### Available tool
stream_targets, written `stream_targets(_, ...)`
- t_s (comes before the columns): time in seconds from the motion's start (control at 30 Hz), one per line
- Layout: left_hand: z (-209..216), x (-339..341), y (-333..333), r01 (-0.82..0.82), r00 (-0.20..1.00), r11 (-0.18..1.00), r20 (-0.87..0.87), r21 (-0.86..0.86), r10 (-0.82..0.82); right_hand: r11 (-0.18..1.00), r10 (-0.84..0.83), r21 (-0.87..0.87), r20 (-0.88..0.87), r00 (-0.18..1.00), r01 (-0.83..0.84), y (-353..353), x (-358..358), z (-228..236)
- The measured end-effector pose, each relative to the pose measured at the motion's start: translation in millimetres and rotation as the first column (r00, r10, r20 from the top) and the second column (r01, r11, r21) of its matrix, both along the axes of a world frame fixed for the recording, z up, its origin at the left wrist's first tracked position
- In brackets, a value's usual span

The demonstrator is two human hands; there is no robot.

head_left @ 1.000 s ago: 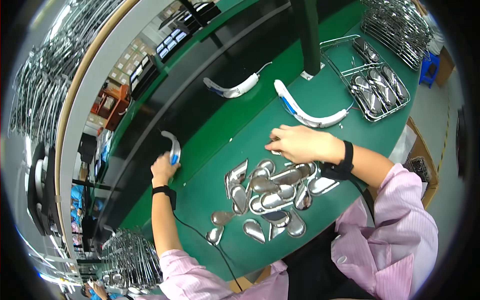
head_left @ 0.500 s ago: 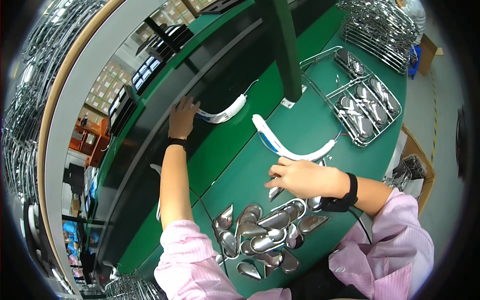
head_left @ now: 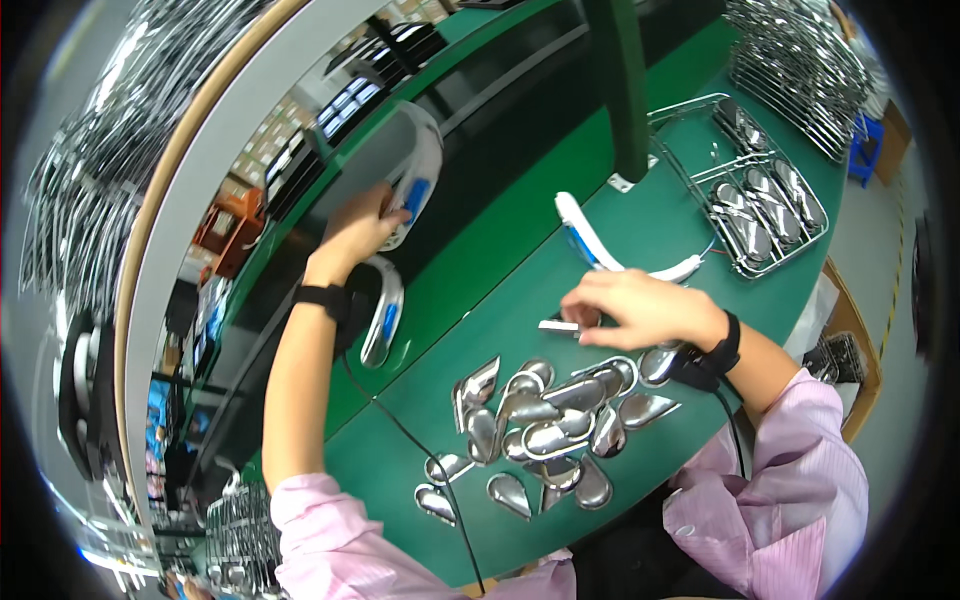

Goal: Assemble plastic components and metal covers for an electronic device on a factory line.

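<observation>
My left hand (head_left: 362,226) reaches over the belt, its fingers closed on one end of a curved white strip (head_left: 428,150) with a blue patch. Below that hand, a second curved white strip (head_left: 386,315) with blue on it lies on the belt. My right hand (head_left: 645,308) is closed on a small shiny chrome piece (head_left: 558,326), held above the green table. Just beyond my right hand rests a third curved white strip (head_left: 580,225), its middle partly hidden by the fingers. Nearer to me spreads a pile of drop-shaped chrome shells (head_left: 560,432).
A wire rack (head_left: 715,205) holding several chrome shells stands at the table's right, with stacked wire racks (head_left: 800,70) farther back. A dark green post (head_left: 617,90) rises from the far side of the table. A cardboard box (head_left: 850,350) sits beyond the right edge. A black cable (head_left: 415,440) crosses the table.
My left hand has picked up the white strip from the belt and turned it more upright. My right hand still holds the chrome piece. The whole view has shifted.
</observation>
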State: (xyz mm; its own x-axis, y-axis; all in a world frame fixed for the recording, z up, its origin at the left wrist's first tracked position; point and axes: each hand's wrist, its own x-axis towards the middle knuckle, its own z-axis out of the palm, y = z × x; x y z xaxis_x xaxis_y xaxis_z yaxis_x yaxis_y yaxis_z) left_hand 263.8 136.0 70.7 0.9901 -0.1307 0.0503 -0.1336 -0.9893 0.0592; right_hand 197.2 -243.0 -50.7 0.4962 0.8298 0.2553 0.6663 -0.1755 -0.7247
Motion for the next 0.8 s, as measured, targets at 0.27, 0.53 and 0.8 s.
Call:
stream_targets(0.27, 39.3, -218.4, -63.2, 0.061, 0.997, 0.008, 0.061, -0.998, 0.053, 0.887, -0.187, 0.436, 0.034, 0.982, 0.154, 11.2, -36.5, 75.2)
stream_targets(0.53, -47.2, -270.2, -101.7, 0.339, 0.922, -0.296, 0.253, -0.893, 0.292, 0.854, -0.085, 0.512, 0.320, 0.944, -0.097, 101.0, -108.6, 109.7)
stream_targets(0.8, -59.6, -258.0, -110.5, 0.346, 0.927, -0.304, 0.272, -0.888, 0.259, 0.902, -0.116, 0.430, 0.337, 0.934, -0.043, 117.0, -111.1, 89.3)
